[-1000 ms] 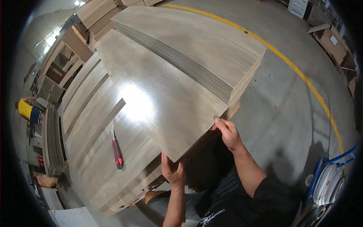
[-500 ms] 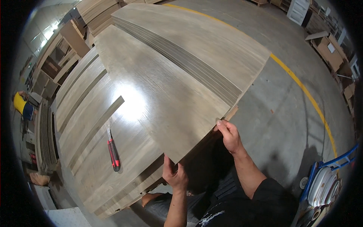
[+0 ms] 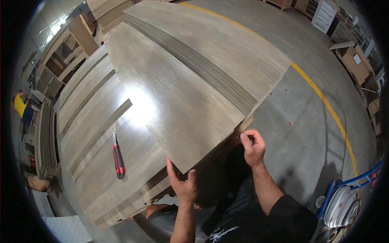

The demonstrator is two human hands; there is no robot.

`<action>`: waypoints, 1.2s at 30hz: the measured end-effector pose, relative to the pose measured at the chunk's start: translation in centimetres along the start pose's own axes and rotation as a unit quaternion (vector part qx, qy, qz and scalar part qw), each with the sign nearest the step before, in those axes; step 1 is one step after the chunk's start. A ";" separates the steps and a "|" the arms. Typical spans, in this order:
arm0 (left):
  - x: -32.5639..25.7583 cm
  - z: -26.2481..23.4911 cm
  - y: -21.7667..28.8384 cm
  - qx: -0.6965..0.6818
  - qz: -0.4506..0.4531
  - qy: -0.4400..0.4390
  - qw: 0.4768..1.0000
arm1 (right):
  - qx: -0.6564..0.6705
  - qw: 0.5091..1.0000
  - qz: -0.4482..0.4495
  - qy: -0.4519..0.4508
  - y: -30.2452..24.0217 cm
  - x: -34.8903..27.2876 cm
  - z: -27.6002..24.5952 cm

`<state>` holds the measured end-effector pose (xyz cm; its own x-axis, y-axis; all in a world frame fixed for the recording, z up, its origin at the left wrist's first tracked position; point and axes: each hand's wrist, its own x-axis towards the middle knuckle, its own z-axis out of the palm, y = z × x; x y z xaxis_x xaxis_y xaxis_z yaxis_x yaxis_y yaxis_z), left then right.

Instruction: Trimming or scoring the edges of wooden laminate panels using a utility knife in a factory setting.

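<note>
A long wood-grain board [image 3: 182, 109] lies across the top of other wide boards, its near end jutting toward me. My left hand [image 3: 183, 183] is at that board's near left corner, thumb and fingers spread apart. Just off the near right corner is my right hand [image 3: 254, 149], its fingers curled toward the thumb. Whether anything small sits in that pinch is too fine to make out. A red and black utility knife [image 3: 118, 160] rests on the lower boards to the left, blade end pointing away.
Several overlapping boards [image 3: 93, 141] spread out at left. A neat stack of boards [image 3: 227, 44] stands at the far right of the pile. Beyond are a yellow floor line [image 3: 324, 97], a blue cart [image 3: 330, 198] with white rolls, and a person in yellow [image 3: 20, 105] far left.
My right hand has come off the board's near right corner and moved slightly right. My left hand has shifted a little left, its fingers spreading wider. The whole view has shifted slightly.
</note>
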<state>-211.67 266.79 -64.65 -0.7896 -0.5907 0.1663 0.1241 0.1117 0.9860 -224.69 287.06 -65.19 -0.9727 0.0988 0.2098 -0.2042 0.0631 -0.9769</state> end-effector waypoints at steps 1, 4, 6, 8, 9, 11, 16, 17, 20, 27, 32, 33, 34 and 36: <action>0.4 -0.6 0.5 0.022 -0.013 -0.019 0.999 | -0.041 0.995 -0.091 0.026 -0.7 0.1 -0.2; 1.5 -1.7 1.6 0.029 -0.090 0.008 0.996 | -0.097 0.971 -0.215 -0.027 -4.3 1.3 -0.3; 2.0 -2.5 2.3 -0.027 -0.154 0.003 0.988 | -0.081 0.974 -0.205 -0.051 -5.3 1.6 0.0; 2.5 -2.5 3.2 -0.030 -0.196 -0.003 0.980 | -0.068 0.978 -0.190 -0.060 -4.7 1.5 -0.1; 2.8 -2.1 4.1 -0.062 -0.209 0.008 0.976 | -0.027 0.987 -0.147 -0.052 -3.7 1.3 -0.1; 3.5 -1.6 4.8 -0.093 -0.225 0.023 0.970 | 0.014 0.994 -0.099 -0.049 -2.4 0.8 -0.3; 4.7 -2.2 5.0 -0.113 -0.256 -0.021 0.960 | -0.017 0.998 -0.017 -0.056 -2.4 -1.5 0.0; 4.7 -2.1 5.3 -0.089 -0.244 -0.042 0.965 | -0.052 0.996 -0.047 -0.056 -3.0 -1.8 0.4; 4.5 -2.5 4.7 -0.126 -0.257 -0.025 0.958 | 0.005 0.992 0.029 -0.125 -3.4 -3.8 1.1; 4.4 -2.8 4.1 -0.157 -0.247 -0.037 0.956 | 0.054 0.970 0.007 -0.236 -5.9 -5.8 2.8; 4.2 -2.5 4.3 -0.144 -0.281 0.031 0.948 | 0.077 0.963 0.008 -0.257 -6.1 -5.8 2.5; 4.3 -2.8 4.2 -0.137 -0.279 0.035 0.950 | 0.079 0.962 0.000 -0.262 -6.0 -5.9 2.6; 4.3 -3.2 3.9 -0.110 -0.275 0.015 0.955 | 0.074 0.964 -0.003 -0.256 -6.0 -5.8 2.5; 4.4 -2.7 4.0 -0.077 -0.265 0.017 0.961 | 0.085 0.967 0.013 -0.239 -5.5 -6.2 2.6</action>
<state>-213.01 262.43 -59.97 -0.7466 -0.5583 -0.3619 -0.2010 -0.3293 0.9226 -217.85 283.50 -61.17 -0.9093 -0.3739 0.1826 -0.1556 -0.1015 -0.9826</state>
